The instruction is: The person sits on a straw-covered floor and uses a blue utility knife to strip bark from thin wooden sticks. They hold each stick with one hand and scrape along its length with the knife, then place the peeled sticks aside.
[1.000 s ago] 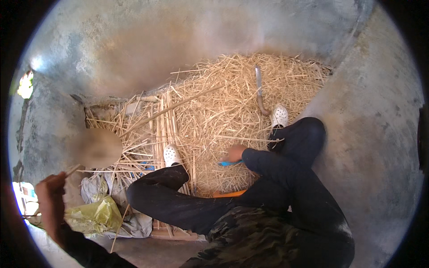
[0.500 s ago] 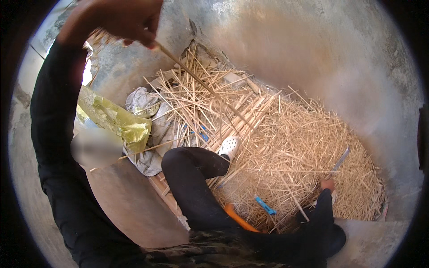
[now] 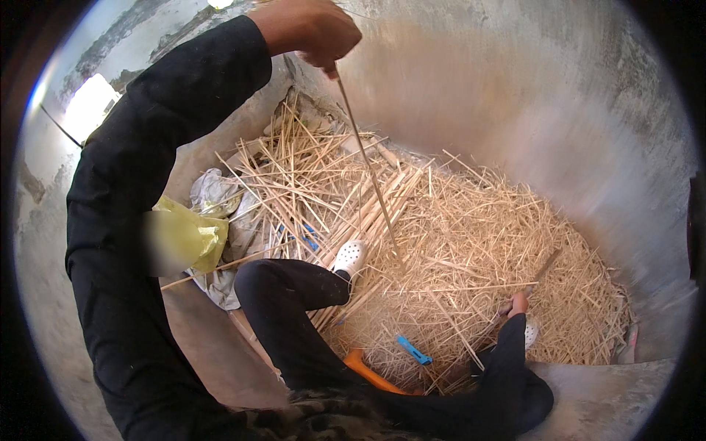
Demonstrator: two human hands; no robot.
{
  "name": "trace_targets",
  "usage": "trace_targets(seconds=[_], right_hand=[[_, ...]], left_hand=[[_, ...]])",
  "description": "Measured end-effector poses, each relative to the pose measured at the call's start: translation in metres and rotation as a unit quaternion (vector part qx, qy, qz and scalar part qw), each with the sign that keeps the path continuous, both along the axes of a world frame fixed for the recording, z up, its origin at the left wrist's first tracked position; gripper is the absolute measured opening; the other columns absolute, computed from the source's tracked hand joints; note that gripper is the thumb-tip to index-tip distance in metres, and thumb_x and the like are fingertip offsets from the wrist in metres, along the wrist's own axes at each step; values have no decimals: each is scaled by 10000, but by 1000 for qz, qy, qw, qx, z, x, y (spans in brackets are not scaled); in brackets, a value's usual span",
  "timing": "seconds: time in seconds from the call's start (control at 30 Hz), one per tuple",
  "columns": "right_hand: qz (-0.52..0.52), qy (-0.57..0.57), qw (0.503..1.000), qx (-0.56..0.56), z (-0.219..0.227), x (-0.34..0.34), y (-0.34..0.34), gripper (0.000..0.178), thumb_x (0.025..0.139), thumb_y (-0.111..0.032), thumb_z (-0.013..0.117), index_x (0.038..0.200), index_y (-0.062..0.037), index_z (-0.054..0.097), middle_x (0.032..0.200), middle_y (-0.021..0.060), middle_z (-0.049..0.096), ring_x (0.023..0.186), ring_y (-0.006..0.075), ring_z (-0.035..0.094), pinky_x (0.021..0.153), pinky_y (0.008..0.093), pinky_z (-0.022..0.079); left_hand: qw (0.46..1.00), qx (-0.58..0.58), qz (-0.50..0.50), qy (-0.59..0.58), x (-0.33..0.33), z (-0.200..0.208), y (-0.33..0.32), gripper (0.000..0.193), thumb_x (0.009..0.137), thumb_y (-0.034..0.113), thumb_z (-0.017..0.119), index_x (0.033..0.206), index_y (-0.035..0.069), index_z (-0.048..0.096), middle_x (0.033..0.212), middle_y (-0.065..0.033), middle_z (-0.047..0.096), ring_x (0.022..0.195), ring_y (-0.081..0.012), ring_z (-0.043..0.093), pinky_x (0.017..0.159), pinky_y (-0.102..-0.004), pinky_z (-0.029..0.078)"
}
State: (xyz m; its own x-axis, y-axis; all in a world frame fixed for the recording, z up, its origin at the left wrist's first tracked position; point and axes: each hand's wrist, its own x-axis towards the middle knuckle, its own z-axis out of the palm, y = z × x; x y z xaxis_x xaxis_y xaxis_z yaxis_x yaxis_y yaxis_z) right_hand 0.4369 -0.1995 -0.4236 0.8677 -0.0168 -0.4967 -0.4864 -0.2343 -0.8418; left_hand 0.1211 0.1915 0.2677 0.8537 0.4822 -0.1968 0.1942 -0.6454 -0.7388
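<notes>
My left hand (image 3: pixel 318 33) is raised high at the top, fingers closed on the upper end of a long thin wooden strip (image 3: pixel 370 169). The strip slants down, its lower end over the straw-coloured shavings (image 3: pixel 471 242). Low on the right, my right hand (image 3: pixel 519 303) grips a knife (image 3: pixel 546 267), its blade pointing up and away to the right over the shavings. Blade and strip are well apart. Between my legs lies a blue plastic-handled tool (image 3: pixel 414 350), perhaps a cutter. Beside my thigh an orange curved object (image 3: pixel 371 373) is partly hidden.
Several pale strips (image 3: pixel 294 176) lie crossed in a heap toward the back left. A yellow-green sack (image 3: pixel 212 237) and greyish cloth (image 3: pixel 215 192) lie left of them. My white clog (image 3: pixel 349 257) rests by the strips. A bare concrete wall (image 3: pixel 471 88) rises behind.
My left hand has swung to the right with the strip, which now hangs more steeply. My right hand still holds the knife, its blade turned slightly. The whole view has shifted a little.
</notes>
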Motion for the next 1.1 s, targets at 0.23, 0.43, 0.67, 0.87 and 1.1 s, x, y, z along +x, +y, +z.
trace_targets(seconds=[0.23,0.43,0.67,0.87,1.1], right_hand=[[-125,-75,959,242,98,-116,96,123,705,-186,541,707,-107,447,609,41,435,556,206,446,523,343,387],[-51,-46,971,230,184,-266,99,67,758,-74,530,753,-43,471,624,65,522,495,175,526,454,291,426],[150,-26,958,244,292,-380,84,86,823,-55,536,865,-30,465,615,52,509,439,140,499,406,271,435],[215,-32,918,331,386,-453,97,198,925,-217,568,954,-47,469,603,5,446,395,93,428,353,241,380],[299,-288,872,259,361,-470,156,161,912,-152,538,984,-24,472,616,13,474,416,87,479,354,237,390]], left_hand=[[977,4,-215,-17,-72,-14,17,217,759,274,722,745,59,704,689,-111,653,684,-268,648,636,-392,496],[941,39,-326,-83,-106,-20,-6,167,708,234,752,699,79,691,696,-88,668,743,-276,672,687,-377,513],[979,10,-185,-87,-90,-22,-27,228,664,206,795,819,64,709,799,-69,699,819,-267,671,698,-363,520],[992,-3,-123,10,-51,-8,-64,174,781,297,733,794,124,748,796,13,715,761,-193,673,704,-345,522],[983,36,-173,-49,-45,-14,-83,200,767,272,756,813,78,740,806,-12,716,710,-183,669,672,-335,526]])
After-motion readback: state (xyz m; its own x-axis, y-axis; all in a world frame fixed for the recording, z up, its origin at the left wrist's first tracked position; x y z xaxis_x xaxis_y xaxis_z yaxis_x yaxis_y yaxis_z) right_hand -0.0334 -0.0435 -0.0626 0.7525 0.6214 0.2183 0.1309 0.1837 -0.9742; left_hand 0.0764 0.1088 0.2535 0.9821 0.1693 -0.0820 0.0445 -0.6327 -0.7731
